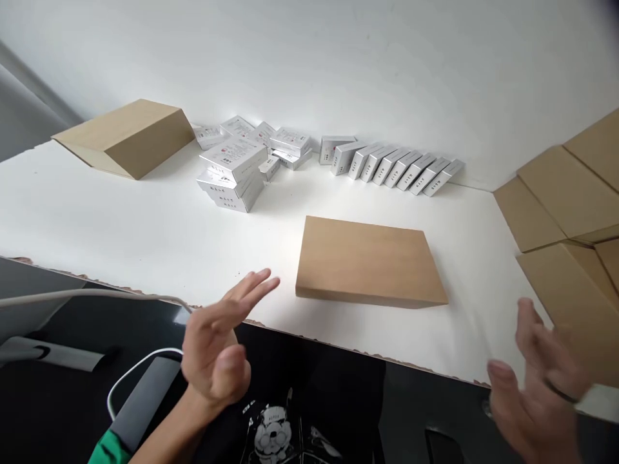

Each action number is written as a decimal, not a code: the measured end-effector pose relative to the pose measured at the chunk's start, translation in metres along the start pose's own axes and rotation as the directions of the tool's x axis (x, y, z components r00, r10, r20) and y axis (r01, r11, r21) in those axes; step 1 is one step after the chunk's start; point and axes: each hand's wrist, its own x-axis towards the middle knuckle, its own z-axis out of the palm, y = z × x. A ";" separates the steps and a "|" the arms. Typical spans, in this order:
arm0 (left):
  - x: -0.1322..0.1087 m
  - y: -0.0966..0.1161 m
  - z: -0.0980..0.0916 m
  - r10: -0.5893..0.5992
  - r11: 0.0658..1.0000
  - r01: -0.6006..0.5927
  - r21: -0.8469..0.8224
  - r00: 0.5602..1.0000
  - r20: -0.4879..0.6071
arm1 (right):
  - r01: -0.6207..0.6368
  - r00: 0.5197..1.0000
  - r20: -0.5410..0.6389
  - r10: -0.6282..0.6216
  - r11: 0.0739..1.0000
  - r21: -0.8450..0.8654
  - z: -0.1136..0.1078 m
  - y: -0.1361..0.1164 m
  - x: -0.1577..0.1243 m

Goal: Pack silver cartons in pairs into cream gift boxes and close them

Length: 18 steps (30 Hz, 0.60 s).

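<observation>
My left hand (pixel 220 345) hovers open at the near edge of the white table (pixel 120 219), fingers stretched toward a flat closed brown cardboard box (pixel 367 261); it holds nothing. My right hand (pixel 541 386) is raised at the lower right, fingers spread and slightly blurred, empty, close to a stack of flat brown cartons (pixel 570 212). Neither hand touches the box between them.
A tilted brown carton (pixel 126 135) lies at the back left. A loose pile of small white boxes (pixel 236 167) sits behind centre, and a leaning row of small white boxes (pixel 391 164) lines the white wall. A grey cable (pixel 97 293) runs along the table's front edge.
</observation>
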 end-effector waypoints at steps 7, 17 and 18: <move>0.067 -0.024 0.009 -0.289 0.948 0.143 0.283 0.757 0.586 | 0.097 0.992 0.072 -0.101 0.994 0.051 0.038 -0.016 0.009; 0.084 -0.035 0.013 -0.311 0.946 0.155 0.283 0.674 0.670 | -0.268 0.962 0.096 0.254 0.834 0.482 0.068 -0.055 0.008; 0.077 -0.034 0.012 -0.274 0.956 0.121 0.267 0.691 0.668 | -0.288 0.954 0.075 0.289 0.828 0.481 0.067 -0.058 0.004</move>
